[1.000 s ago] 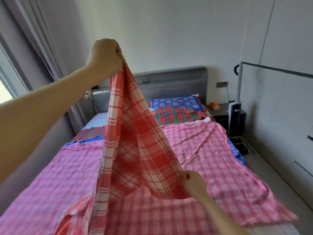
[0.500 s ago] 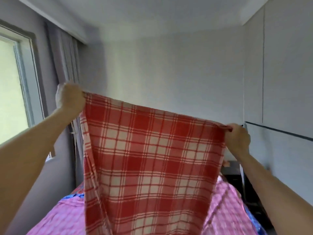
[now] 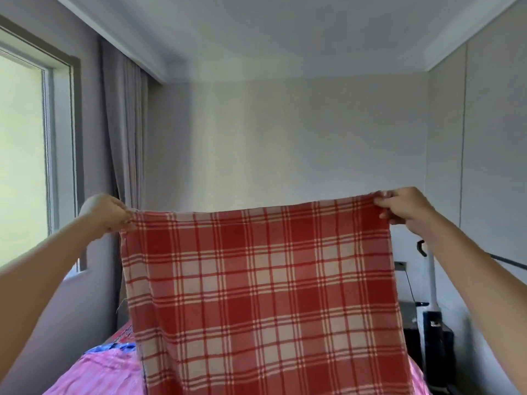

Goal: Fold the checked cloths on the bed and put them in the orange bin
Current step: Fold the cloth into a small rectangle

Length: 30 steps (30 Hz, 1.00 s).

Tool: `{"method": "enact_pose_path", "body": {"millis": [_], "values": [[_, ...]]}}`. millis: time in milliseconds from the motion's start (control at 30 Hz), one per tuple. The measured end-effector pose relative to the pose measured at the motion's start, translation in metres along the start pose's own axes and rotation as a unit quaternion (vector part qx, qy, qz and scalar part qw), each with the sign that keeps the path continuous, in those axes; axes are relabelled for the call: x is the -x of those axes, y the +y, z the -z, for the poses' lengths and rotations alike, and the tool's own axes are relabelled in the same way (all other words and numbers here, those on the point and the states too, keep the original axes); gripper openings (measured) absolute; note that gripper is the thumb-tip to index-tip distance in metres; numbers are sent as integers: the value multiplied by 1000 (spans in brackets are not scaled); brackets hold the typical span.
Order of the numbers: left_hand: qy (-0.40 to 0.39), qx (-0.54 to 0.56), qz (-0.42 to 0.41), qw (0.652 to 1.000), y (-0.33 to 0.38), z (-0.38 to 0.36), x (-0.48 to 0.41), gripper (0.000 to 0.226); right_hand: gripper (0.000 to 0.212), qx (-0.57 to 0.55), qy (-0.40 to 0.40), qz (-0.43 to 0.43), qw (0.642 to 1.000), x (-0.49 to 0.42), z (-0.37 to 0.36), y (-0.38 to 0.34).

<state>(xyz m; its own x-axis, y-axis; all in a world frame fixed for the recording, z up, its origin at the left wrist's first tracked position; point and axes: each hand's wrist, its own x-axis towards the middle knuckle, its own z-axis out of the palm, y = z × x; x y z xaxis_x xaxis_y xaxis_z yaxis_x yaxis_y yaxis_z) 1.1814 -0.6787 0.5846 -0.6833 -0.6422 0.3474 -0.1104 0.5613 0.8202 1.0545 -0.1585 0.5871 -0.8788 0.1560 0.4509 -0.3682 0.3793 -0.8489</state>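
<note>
Head view: left hand (image 3: 107,213) and right hand (image 3: 405,208) each pinch a top corner of the red cloth (image 3: 256,295), held up spread flat above a pink cloth (image 3: 108,374) on the bed.

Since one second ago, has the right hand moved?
Yes. The right hand rose: then below the black handle by the wall, now above it, pinching the red checked cloth.

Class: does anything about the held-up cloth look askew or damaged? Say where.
The red checked cloth, pinched by left hand and right hand, has its top edge slightly higher on the right; a loose thread dangles off its left edge.
</note>
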Motion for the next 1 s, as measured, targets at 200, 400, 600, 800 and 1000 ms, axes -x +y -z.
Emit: {"method": "enact_pose_path", "body": {"millis": [200, 400, 600, 800, 1000], "values": [[-178, 297, 113, 931, 6, -10, -26, 18, 15, -87, -59, -30, 994, -28, 3, -4], [-160, 32, 101, 981, -72, -121, -75, 6, 11, -8, -96, -197, 976, -61, -134, 105], [45, 67, 15, 997, -62, -194, -156, 11, 25, -102, 67, -90, 989, -130, -212, 111], [293, 284, -180, 895, 42, -111, -209, 25, 26, -354, 215, 168, 894, -189, -152, -13], [291, 260, -240, 889, 39, -73, -191, 22, 20, -338, 207, 224, 890, -161, -107, -28]]}}
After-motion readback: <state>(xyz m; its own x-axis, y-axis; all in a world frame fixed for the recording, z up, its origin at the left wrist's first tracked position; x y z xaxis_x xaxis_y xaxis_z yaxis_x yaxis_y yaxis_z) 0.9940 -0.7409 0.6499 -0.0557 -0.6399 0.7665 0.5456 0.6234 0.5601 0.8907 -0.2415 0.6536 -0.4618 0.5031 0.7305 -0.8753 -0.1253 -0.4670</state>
